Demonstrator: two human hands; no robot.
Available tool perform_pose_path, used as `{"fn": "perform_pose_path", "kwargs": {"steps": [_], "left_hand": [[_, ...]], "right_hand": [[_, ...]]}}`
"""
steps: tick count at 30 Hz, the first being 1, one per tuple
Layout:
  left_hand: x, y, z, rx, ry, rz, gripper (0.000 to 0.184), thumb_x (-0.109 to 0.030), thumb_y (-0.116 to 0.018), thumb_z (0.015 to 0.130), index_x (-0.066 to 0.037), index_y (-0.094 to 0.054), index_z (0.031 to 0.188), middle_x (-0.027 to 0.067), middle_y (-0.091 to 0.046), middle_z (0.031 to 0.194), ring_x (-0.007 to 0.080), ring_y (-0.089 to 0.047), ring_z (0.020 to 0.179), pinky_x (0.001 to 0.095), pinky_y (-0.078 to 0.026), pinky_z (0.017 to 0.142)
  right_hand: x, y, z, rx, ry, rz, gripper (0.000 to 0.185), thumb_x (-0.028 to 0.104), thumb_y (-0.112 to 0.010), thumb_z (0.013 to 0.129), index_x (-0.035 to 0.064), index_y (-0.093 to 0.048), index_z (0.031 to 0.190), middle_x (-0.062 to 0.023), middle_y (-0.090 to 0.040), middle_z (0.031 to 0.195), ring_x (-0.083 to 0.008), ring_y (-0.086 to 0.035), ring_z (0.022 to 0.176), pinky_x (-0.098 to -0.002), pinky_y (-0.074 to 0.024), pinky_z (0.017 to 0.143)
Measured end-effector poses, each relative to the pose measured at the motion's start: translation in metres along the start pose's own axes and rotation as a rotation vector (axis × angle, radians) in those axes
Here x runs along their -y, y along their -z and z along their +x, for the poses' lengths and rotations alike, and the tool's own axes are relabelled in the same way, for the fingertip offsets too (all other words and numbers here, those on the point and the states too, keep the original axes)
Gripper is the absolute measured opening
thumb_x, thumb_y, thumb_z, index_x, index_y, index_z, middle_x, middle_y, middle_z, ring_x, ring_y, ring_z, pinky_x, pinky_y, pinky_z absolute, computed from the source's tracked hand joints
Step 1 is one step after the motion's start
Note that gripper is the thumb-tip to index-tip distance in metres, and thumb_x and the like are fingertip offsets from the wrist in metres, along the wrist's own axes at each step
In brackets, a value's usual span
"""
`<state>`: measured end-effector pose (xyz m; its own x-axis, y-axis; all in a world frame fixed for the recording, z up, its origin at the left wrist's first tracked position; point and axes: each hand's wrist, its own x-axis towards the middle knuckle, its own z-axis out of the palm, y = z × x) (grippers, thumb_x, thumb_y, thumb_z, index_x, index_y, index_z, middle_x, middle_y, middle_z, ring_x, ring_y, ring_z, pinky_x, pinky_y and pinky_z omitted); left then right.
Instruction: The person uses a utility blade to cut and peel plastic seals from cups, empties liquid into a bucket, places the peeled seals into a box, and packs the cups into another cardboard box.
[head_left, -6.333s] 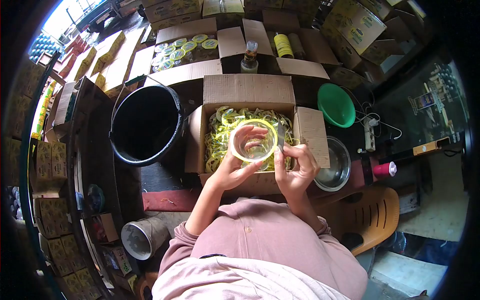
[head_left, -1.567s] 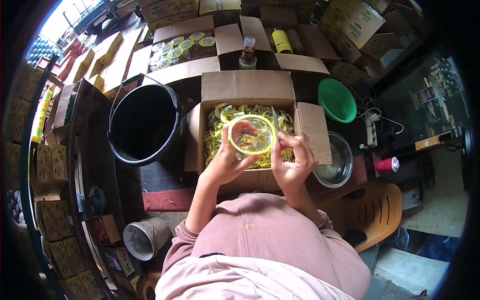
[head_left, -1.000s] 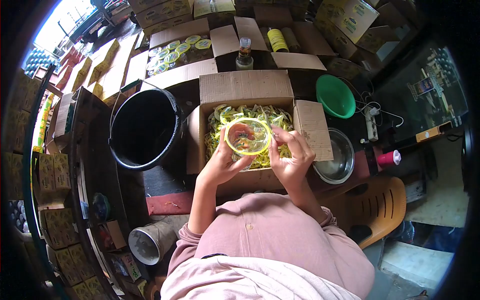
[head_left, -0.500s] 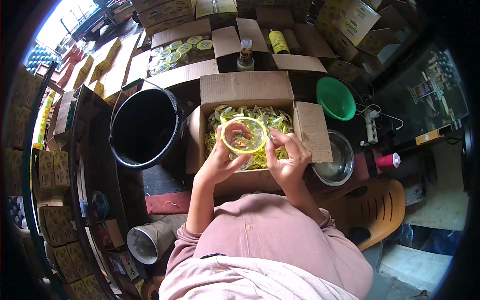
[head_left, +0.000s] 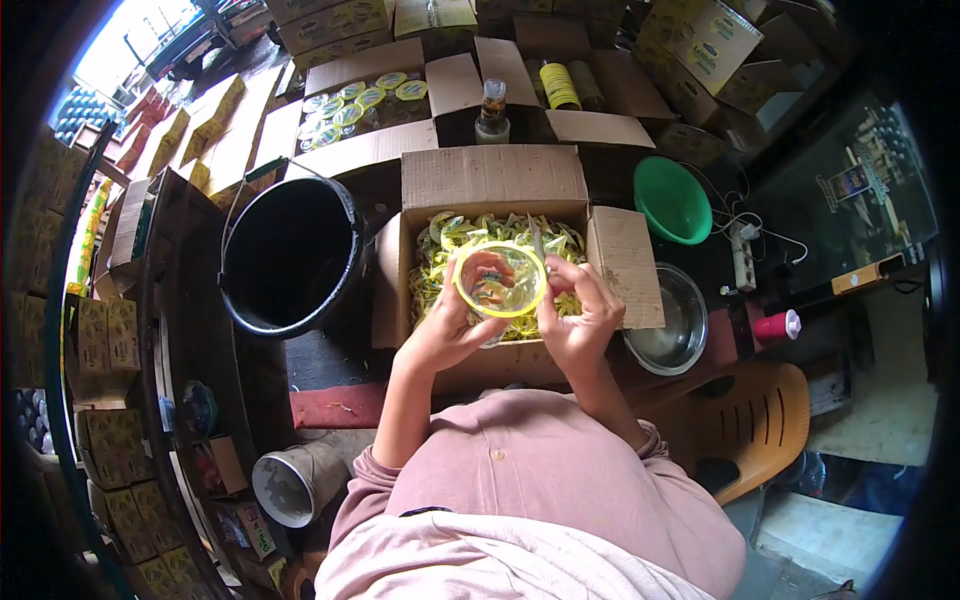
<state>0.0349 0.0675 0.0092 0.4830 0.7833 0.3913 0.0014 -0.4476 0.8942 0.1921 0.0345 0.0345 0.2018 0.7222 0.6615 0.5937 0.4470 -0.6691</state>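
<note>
Left hand: the left hand [head_left: 447, 328], at the centre of the frame, has its fingers curled around the clear cup, spread to its width.
Right hand: the right hand [head_left: 582, 318], just right of centre, has thumb and forefinger pinched together on the thin blade [head_left: 538, 240], beside the rim.
Cup: the clear cup [head_left: 520, 290] is tilted mouth-up at mid-frame, its rim yellow; any print on it is unreadable.
Box: below the cup, the open cardboard box [head_left: 494, 176] holds yellow trimmings [head_left: 440, 238].
Readable label: "Lemon" on the yellow carton [head_left: 712, 42], upper right.
Unreadable labels: the bottle [head_left: 493, 103] at upper centre, the lidded cups [head_left: 370, 97] at upper left, and the sticker [head_left: 850, 182] at right.
Nearby: a green basin [head_left: 668, 200], right of the box.
</note>
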Motion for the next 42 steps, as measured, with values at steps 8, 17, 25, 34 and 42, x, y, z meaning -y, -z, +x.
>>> {"fn": "perform_pose_path", "kwargs": {"steps": [8,17,25,34,42], "left_hand": [[0.006,-0.004,0.002,-0.040,0.020,-0.368,0.062,-0.005,-0.063,0.076,-0.002,-0.028,0.127,0.0098,-0.041,0.116,0.0194,-0.041,0.112,0.0320,-0.036,0.095],[0.007,-0.005,0.003,-0.039,0.004,-0.264,0.063,-0.002,-0.063,0.075,-0.003,-0.027,0.127,0.0104,-0.041,0.115,0.0207,-0.043,0.110,0.0324,-0.035,0.095],[0.014,0.000,-0.004,0.076,0.038,-0.145,0.062,-0.003,-0.062,0.075,-0.002,-0.028,0.126,0.0111,-0.041,0.116,0.0204,-0.044,0.110,0.0317,-0.038,0.093],[0.001,-0.006,0.005,-0.047,-0.023,-0.393,0.063,-0.005,-0.065,0.075,-0.002,-0.029,0.126,0.0092,-0.042,0.114,0.0185,-0.043,0.110,0.0309,-0.038,0.093],[0.002,-0.007,0.005,-0.052,-0.024,-0.280,0.064,-0.004,-0.068,0.074,-0.003,-0.030,0.126,0.0083,-0.043,0.112,0.0179,-0.044,0.108,0.0293,-0.041,0.089]], "right_hand": [[0.002,0.001,-0.005,-0.038,-0.115,0.082,0.023,-0.004,-0.063,0.068,0.0028,-0.061,0.090,-0.0059,-0.059,0.068,-0.0129,-0.059,0.057,-0.0246,-0.0466,0.057],[0.008,0.002,-0.008,-0.048,-0.048,0.032,0.022,-0.004,-0.064,0.068,0.0011,-0.061,0.089,-0.0059,-0.060,0.070,-0.0119,-0.058,0.058,-0.0239,-0.0458,0.055],[0.007,0.003,0.001,-0.035,0.033,-0.037,0.024,-0.006,-0.062,0.068,0.0014,-0.062,0.091,-0.0065,-0.060,0.070,-0.0137,-0.058,0.057,-0.0250,-0.0460,0.054],[0.001,0.003,-0.004,-0.064,-0.071,0.057,0.022,-0.004,-0.063,0.069,0.0025,-0.062,0.090,-0.0061,-0.059,0.068,-0.0134,-0.058,0.057,-0.0243,-0.0457,0.054],[0.010,0.004,-0.009,-0.041,-0.062,0.053,0.023,-0.004,-0.064,0.068,0.0032,-0.062,0.090,-0.0058,-0.058,0.066,-0.0137,-0.058,0.056,-0.0249,-0.0462,0.054]]}}
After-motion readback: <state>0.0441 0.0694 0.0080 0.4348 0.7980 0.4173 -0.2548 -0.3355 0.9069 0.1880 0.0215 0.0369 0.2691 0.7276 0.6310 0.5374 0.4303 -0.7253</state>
